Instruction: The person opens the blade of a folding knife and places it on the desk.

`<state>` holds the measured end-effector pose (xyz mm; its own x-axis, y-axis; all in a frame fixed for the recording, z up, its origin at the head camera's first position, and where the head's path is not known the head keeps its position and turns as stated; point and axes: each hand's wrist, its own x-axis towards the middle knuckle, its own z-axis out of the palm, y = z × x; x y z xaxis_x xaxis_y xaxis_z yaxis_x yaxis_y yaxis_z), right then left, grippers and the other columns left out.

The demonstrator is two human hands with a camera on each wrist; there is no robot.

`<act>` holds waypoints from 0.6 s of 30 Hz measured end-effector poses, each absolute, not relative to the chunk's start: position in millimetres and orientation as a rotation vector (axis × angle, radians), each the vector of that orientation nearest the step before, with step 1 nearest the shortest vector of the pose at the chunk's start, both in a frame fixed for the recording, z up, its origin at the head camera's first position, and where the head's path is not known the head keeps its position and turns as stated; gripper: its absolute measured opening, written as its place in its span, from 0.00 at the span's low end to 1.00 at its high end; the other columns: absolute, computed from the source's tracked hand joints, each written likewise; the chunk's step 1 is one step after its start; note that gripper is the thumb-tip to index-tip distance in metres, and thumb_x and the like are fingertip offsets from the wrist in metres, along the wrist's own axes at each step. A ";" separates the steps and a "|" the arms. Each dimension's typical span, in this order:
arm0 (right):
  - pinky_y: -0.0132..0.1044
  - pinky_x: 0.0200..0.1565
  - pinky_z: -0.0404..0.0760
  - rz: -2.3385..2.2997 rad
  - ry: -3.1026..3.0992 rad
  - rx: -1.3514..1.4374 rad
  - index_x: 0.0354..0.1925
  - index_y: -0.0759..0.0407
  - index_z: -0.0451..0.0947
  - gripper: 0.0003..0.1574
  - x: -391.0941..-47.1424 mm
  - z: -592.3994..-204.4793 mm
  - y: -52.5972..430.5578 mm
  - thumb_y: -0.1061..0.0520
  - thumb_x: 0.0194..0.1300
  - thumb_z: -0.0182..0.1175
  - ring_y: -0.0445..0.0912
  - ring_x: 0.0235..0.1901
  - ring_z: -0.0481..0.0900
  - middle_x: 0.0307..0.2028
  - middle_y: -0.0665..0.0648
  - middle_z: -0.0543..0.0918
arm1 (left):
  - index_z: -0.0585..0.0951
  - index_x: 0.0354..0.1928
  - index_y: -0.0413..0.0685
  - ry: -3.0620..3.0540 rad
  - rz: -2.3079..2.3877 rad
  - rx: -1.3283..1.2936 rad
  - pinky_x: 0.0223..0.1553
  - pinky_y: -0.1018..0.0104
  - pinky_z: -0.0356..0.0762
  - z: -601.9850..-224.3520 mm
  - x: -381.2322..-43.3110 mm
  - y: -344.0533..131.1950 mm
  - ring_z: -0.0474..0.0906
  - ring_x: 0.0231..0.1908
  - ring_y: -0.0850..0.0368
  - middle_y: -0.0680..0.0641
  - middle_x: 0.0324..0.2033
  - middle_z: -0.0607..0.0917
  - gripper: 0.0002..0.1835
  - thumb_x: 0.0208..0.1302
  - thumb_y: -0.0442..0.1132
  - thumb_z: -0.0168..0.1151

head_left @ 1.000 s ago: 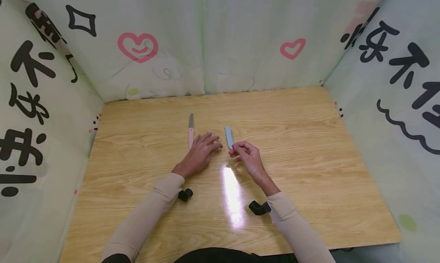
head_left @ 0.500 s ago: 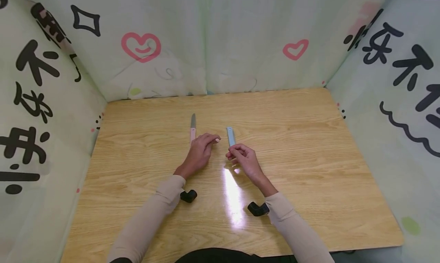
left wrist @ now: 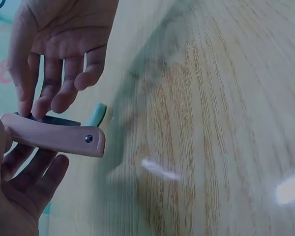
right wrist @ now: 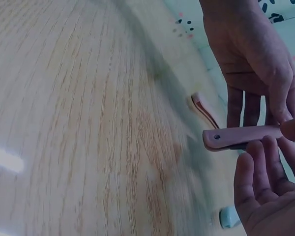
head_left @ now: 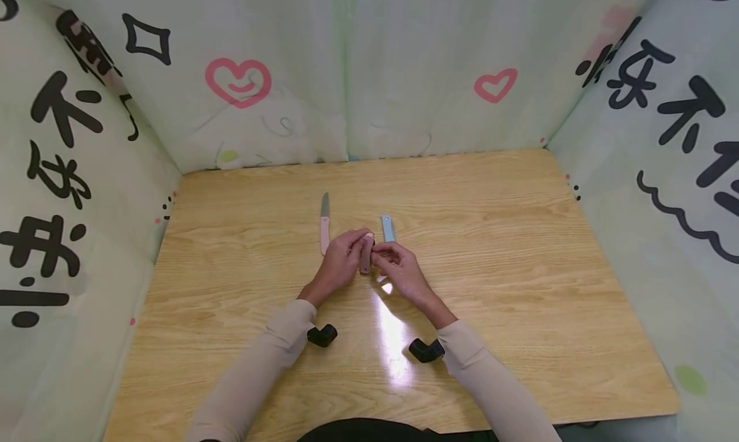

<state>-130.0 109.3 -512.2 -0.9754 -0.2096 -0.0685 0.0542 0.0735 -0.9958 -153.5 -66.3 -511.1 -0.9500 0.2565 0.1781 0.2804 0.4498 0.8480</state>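
Note:
In the head view my left hand (head_left: pixel 340 263) holds a pink-handled folding knife (head_left: pixel 366 255) just above the middle of the table. My right hand (head_left: pixel 406 272) meets it from the right, with thumb and fingertips pinching its blade side. The left wrist view shows the dark blade (left wrist: pixel 62 120) along the pink handle (left wrist: pixel 64 137), mostly folded in; fingers hide part of it. To the left lies a second pink folding knife (head_left: pixel 324 235), its blade out and pointing away. A light blue folding knife (head_left: pixel 387 227) lies beyond my right hand, partly hidden by it.
The wooden table (head_left: pixel 496 224) carries a bright light reflection near its middle. Printed curtains (head_left: pixel 416 95) stand along the back and both sides. Black wrist-worn pieces (head_left: pixel 322 335) jut out beneath both forearms.
My left hand has turned and raised the pink folding knife from the table. The right hand has moved left, from beside the blue knife to the pink one.

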 end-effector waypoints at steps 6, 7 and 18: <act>0.29 0.37 0.76 -2.062 2.173 -0.094 0.50 0.75 0.73 0.13 -131.4 -512.8 107.0 0.69 0.69 0.61 0.43 0.35 0.77 0.37 0.58 0.80 | 0.79 0.60 0.31 -2.607 -1.626 -0.469 0.45 0.56 0.77 -509.5 -151.5 -63.0 0.78 0.43 0.51 0.40 0.46 0.84 0.16 0.79 0.31 0.51; 0.28 0.37 0.76 -2.055 2.185 -0.095 0.50 0.75 0.73 0.14 -131.3 -513.2 107.5 0.69 0.69 0.61 0.42 0.35 0.77 0.38 0.59 0.81 | 0.79 0.60 0.31 -2.598 -1.657 -0.464 0.46 0.56 0.78 -508.9 -151.0 -62.4 0.79 0.44 0.51 0.39 0.48 0.84 0.16 0.79 0.32 0.51; 0.32 0.41 0.81 -2.028 2.243 -0.136 0.47 0.74 0.80 0.11 -131.3 -516.8 114.2 0.67 0.69 0.65 0.47 0.38 0.84 0.39 0.64 0.86 | 0.78 0.65 0.40 -2.626 -1.876 -0.410 0.47 0.55 0.80 -503.9 -147.9 -60.3 0.80 0.48 0.50 0.43 0.52 0.83 0.21 0.80 0.45 0.53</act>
